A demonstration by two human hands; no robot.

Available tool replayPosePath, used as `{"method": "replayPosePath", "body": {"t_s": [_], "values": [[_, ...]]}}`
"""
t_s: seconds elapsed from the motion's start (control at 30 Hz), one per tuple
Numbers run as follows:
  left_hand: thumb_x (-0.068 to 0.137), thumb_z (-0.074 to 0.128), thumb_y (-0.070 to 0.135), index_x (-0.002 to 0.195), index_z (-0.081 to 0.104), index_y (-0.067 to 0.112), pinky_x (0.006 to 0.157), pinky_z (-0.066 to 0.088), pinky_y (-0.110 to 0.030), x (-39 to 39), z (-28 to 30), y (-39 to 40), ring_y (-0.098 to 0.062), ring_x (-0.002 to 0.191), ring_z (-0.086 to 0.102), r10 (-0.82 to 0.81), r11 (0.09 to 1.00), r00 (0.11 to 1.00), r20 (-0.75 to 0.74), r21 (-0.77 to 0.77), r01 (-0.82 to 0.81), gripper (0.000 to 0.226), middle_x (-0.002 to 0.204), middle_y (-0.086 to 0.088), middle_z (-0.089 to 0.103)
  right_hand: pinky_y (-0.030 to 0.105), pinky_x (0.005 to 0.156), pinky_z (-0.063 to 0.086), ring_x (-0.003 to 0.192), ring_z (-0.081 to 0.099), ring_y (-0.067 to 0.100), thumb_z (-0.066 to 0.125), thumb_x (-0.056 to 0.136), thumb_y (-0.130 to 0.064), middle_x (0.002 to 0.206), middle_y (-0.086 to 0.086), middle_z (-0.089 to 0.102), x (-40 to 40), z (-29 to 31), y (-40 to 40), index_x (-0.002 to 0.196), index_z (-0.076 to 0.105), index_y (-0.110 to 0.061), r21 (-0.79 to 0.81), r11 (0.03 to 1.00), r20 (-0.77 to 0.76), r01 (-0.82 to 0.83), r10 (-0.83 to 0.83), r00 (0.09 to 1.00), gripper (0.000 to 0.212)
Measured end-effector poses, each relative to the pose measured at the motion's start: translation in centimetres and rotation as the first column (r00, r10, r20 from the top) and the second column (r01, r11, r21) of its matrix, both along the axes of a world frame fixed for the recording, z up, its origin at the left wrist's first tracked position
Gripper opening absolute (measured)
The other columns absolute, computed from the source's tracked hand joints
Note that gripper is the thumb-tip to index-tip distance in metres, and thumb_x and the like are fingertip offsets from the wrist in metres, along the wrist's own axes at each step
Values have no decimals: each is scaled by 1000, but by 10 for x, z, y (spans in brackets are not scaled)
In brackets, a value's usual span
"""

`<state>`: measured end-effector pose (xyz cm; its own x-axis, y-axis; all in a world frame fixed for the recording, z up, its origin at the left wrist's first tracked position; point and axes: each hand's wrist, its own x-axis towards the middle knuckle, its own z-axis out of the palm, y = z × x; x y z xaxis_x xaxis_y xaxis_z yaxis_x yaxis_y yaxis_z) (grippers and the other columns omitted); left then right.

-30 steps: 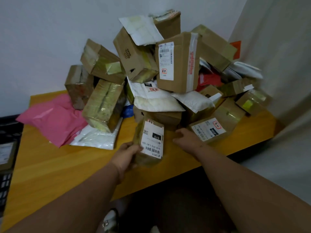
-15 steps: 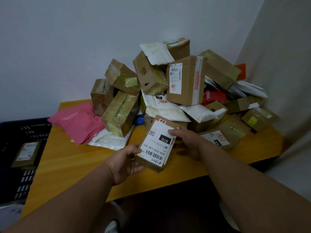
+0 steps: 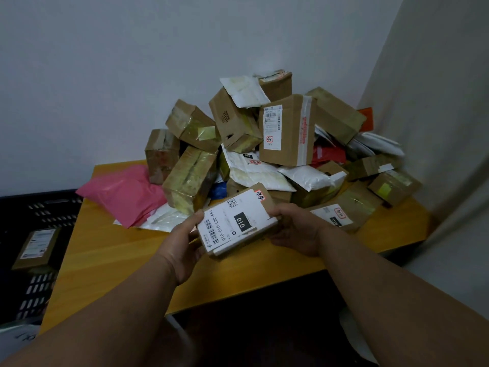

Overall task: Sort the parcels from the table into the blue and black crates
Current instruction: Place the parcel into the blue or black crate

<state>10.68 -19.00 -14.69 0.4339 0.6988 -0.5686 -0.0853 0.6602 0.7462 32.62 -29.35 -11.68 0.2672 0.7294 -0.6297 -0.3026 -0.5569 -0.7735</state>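
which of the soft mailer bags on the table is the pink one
The pink bag lying flat at the left edge of the pile, partly over a white bag. The other soft bags are white, bar a red one deep in the pile.

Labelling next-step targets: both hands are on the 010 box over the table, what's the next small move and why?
Probably carry the 010-labelled box left toward the black crate. The left hand and right hand both grip it clear of the parcel pile, label face up and readable. The black crate beside the table's left edge already holds a cardboard parcel; no blue crate is in view.
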Motion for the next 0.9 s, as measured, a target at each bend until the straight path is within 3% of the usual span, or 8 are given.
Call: {"method": "replayPosePath", "body": {"t_s": [0.07, 0.13, 0.2, 0.33, 0.47, 0.57, 0.73, 0.9], "values": [[88, 65, 44, 110, 67, 20, 85, 51, -35, -3, 1, 2, -22, 99, 62, -16, 1000, 1000, -1, -4, 16, 33, 103, -6, 69, 39, 88, 50, 106, 60, 29, 65, 83, -29, 121, 12, 62, -7, 0, 1, 117, 64, -20, 25, 997, -63, 70, -69, 996, 35], [84, 66, 50, 115, 65, 26, 101, 45, -41, -7, 1, 1, -22, 109, 58, -89, 996, 996, -18, -10, 89, 39, 112, -4, 65, 41, 88, 51, 112, 59, 34, 67, 80, -29, 130, 15, 57, -16, 0, 4, 122, 62, -22, 37, 989, -114, 140, -135, 984, 42], [82, 66, 49, 114, 63, 30, 107, 40, -47, -16, 4, 0, -25, 115, 54, -150, 988, 989, 0, -29, 150, 37, 118, -1, 61, 43, 92, 51, 111, 59, 35, 68, 79, -28, 134, 17, 54, -28, 3, 9, 123, 61, -23, 40, 996, -129, 81, -75, 989, 45], [84, 68, 36, 108, 64, 25, 104, 44, -48, -55, 10, 22, -27, 108, 56, -21, 999, 999, 34, -40, 22, 27, 112, -4, 61, 49, 98, 44, 103, 62, 34, 73, 67, -29, 127, 13, 56, -62, 11, 24, 129, 60, -31, 10, 986, -92, -165, 165, 982, 63], [87, 66, 29, 106, 64, 18, 94, 52, -42, -117, 14, 49, -25, 96, 55, 49, 998, 997, 61, -29, -48, 22, 97, -3, 61, 46, 91, 43, 105, 59, 32, 78, 70, -39, 124, 11, 57, -109, 14, 51, 126, 61, -29, 57, 987, -109, -148, 154, 982, 60], [90, 63, 26, 102, 65, 17, 81, 54, -38, -163, 18, 61, -22, 84, 59, 68, 998, 996, 59, -5, -68, 15, 92, -3, 65, 39, 83, 46, 94, 58, 29, 76, 70, -43, 113, 9, 59, -150, 15, 73, 119, 63, -27, 72, 976, -91, -204, 210, 973, 53], [92, 64, 35, 107, 69, 18, 93, 54, -40, -226, 19, 78, -25, 97, 65, 190, 980, 977, 101, 37, -194, 23, 98, -6, 72, 40, 82, 51, 81, 63, 26, 79, 60, -31, 97, 9, 63, -217, 13, 104, 115, 66, -18, 69, 940, -86, -335, 341, 936, 58], [93, 62, 35, 115, 68, 13, 92, 54, -38, -268, 16, 96, -22, 99, 68, 241, 965, 959, 150, 68, -253, 32, 94, -5, 76, 39, 81, 54, 81, 63, 25, 81, 51, -33, 108, 11, 60, -273, 3, 136, 109, 70, -20, 112, 932, -96, -345, 355, 930, 61]]}}
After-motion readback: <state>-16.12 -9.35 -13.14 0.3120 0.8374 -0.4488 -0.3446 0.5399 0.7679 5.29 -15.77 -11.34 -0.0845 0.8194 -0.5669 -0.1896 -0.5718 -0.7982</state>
